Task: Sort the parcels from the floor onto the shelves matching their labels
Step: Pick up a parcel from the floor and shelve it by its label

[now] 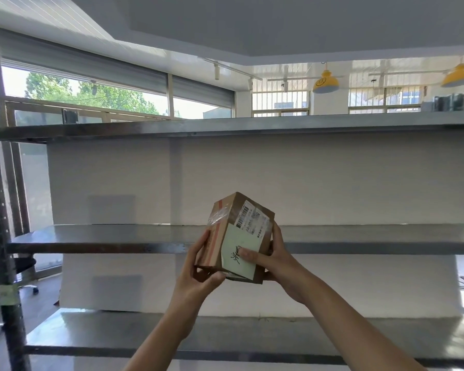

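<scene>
Gripped by left hand (198, 274) and right hand (276, 263), a labelled cardboard parcel (239, 236) is held before bare metal shelves (91, 238); none is seen shelved yet.

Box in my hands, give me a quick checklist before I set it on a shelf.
1. Hold: ok. Left hand and right hand both grip the box.
2. Label facing you: ok. The pale handwritten label and the barcode sticker are turned toward the camera.
3. Label legible: cannot tell. The right thumb covers part of the handwriting.
4. Matching shelf: cannot tell. No shelf markings are readable.
5. Landing space: ok. The middle shelf behind the box looks bare.
6. Box level: not ok. It is tilted.
</scene>
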The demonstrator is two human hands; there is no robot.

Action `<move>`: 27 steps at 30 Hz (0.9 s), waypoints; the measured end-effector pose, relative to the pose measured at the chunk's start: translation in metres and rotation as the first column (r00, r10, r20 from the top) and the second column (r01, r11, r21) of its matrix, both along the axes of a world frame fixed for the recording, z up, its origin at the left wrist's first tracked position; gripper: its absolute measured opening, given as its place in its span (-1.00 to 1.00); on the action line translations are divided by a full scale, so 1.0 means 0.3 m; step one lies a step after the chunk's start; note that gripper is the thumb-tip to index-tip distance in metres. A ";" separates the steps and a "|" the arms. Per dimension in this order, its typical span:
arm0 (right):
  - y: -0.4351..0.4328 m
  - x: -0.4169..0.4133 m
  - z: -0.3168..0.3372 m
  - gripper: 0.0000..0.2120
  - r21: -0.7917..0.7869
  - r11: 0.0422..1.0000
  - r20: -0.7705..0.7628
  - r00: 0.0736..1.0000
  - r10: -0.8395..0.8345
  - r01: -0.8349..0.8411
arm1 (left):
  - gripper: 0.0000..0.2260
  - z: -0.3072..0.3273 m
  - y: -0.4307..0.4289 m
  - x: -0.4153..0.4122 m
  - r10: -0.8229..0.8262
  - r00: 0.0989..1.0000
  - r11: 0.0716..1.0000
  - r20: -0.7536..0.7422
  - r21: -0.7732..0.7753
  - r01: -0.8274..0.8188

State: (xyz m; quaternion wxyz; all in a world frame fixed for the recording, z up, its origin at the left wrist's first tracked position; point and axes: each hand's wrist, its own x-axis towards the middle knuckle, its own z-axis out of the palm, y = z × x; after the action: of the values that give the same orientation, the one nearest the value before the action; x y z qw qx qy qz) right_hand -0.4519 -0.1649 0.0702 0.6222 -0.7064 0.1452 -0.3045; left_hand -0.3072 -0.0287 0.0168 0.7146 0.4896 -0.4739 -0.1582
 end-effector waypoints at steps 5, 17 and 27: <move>-0.001 -0.004 0.005 -0.28 0.042 0.999 0.055 0.998 -0.028 0.026 | -0.11 -0.001 -0.011 0.007 -0.040 0.997 0.999 -0.061 -0.038 0.038; -0.098 0.032 -0.023 -0.77 -0.082 0.969 0.089 0.970 -0.226 0.233 | -0.30 -0.045 -0.032 0.075 -0.025 0.998 0.999 -0.061 0.023 0.027; -0.100 0.045 -0.003 -0.70 0.022 0.977 0.196 0.957 -0.214 0.214 | -0.08 -0.002 -0.051 0.069 -0.131 0.944 0.985 -0.302 -0.146 0.090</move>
State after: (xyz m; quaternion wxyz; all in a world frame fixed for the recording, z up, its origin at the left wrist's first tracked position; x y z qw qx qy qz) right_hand -0.4385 -0.1949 0.0693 0.5972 -0.6527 0.1584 -0.4384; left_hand -0.2865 -0.0439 0.0162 0.8007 0.3835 -0.3916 -0.2417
